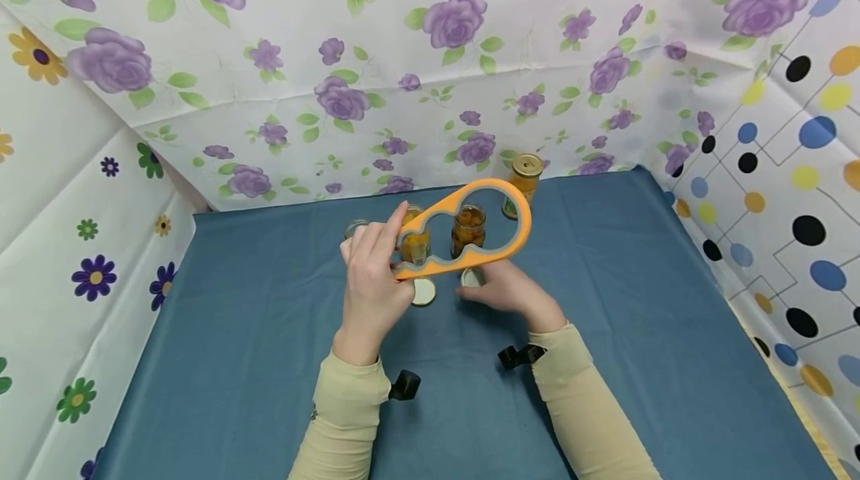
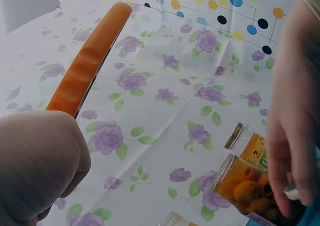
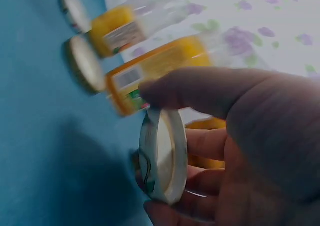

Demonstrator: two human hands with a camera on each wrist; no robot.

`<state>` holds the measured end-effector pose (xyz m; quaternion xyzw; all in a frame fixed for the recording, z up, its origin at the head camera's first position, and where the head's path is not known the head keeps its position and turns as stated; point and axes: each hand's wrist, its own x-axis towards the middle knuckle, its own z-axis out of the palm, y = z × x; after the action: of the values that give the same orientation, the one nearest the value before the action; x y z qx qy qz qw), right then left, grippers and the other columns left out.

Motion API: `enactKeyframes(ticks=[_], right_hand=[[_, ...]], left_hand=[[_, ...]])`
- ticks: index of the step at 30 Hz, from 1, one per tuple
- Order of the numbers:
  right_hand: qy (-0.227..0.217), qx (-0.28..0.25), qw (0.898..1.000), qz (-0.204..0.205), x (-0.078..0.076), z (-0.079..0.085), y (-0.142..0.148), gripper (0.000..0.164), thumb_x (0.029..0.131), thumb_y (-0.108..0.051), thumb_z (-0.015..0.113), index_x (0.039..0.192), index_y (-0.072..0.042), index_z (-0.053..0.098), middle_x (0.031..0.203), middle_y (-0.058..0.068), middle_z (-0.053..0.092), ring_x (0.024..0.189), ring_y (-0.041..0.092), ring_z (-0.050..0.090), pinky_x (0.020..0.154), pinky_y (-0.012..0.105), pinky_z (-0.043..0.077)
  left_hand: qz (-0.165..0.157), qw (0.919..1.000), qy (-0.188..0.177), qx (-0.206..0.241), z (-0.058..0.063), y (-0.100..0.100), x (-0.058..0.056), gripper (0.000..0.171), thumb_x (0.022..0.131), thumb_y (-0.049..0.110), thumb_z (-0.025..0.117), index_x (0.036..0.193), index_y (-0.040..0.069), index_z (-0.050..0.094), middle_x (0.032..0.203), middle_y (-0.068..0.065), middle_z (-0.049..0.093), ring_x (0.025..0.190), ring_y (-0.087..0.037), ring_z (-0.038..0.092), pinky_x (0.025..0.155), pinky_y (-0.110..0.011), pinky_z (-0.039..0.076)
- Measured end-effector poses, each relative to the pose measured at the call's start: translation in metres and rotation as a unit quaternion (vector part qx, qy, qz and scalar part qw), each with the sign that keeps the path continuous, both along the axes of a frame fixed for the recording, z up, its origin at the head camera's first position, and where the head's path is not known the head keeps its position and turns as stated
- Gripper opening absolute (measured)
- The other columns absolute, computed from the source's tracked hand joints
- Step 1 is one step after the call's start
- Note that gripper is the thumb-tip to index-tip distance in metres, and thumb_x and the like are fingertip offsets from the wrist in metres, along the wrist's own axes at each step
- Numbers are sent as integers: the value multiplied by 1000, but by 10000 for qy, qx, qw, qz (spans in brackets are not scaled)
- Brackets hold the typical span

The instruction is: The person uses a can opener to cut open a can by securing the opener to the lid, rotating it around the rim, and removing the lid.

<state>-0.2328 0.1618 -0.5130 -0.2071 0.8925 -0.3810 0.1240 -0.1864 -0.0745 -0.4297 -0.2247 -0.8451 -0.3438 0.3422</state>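
My left hand (image 1: 376, 263) grips the end of an orange jar opener (image 1: 520, 226) with scalloped grey inner edges, raised over the table. Between thumb and fingers, my right hand (image 1: 507, 290) pinches a white-lined jar lid (image 3: 167, 156), rim tilted up, just in front of a lidless jar of brownish-orange pieces (image 1: 468, 230). Left of that jar stands a jar with yellow contents (image 1: 416, 247), partly behind the opener. Another jar (image 1: 356, 226) is mostly hidden behind my left hand. A loose lid (image 1: 423, 292) lies on the cloth between my hands.
A jar with its gold lid on (image 1: 526, 174) stands at the back right, close to the flowered backdrop (image 1: 282, 77). Another loose lid (image 3: 75, 10) shows in the right wrist view. Blue cloth (image 1: 248, 360) covers the table, and patterned sheets rise at both sides.
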Motion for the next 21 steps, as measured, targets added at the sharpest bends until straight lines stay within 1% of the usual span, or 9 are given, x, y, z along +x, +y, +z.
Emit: enactKeyframes(ticks=[4,7,10,12,17,21], right_hand=[[115,578,9982,-57,-1,-12,-5,51,93,-19,86,140,-14,67,127,6,68,117,28,65,101,51,52],[308,709,9970,-99,-2,-17,-7,57,91,-18,88,143,-14,65,135,9,66,125,32,63,107,52,49],[482,703,9963,-118,-2,-20,-8,63,89,-17,90,146,-15,64,139,10,65,129,33,61,109,53,48],[538,697,9961,-91,-2,-20,-8,65,87,-17,92,146,-15,64,139,9,64,128,32,61,108,52,48],[581,682,9960,-21,-1,-18,-8,69,83,-15,95,145,-14,65,138,9,65,126,31,62,106,51,50],[630,665,9958,-23,0,-16,-8,70,80,-11,97,143,-14,66,136,9,65,126,32,62,107,51,50]], left_hand=[[12,10000,6,35,1,0,1,94,66,-30,55,153,5,60,94,-12,60,84,-30,46,81,-51,26],[11,10000,3,59,1,0,0,94,65,-31,53,152,5,60,94,-13,60,83,-30,46,81,-50,25],[12,10000,-3,75,0,0,0,95,65,-31,52,152,5,61,93,-13,60,83,-30,46,80,-49,25],[20,10000,-3,83,1,0,0,94,65,-31,52,151,5,61,93,-14,60,83,-30,46,80,-49,25],[60,10000,-11,77,1,-1,0,93,65,-31,54,151,4,62,93,-14,61,84,-31,47,80,-49,26],[74,9999,-31,95,1,-1,1,93,64,-31,54,150,4,62,92,-15,60,84,-31,47,80,-49,26]])
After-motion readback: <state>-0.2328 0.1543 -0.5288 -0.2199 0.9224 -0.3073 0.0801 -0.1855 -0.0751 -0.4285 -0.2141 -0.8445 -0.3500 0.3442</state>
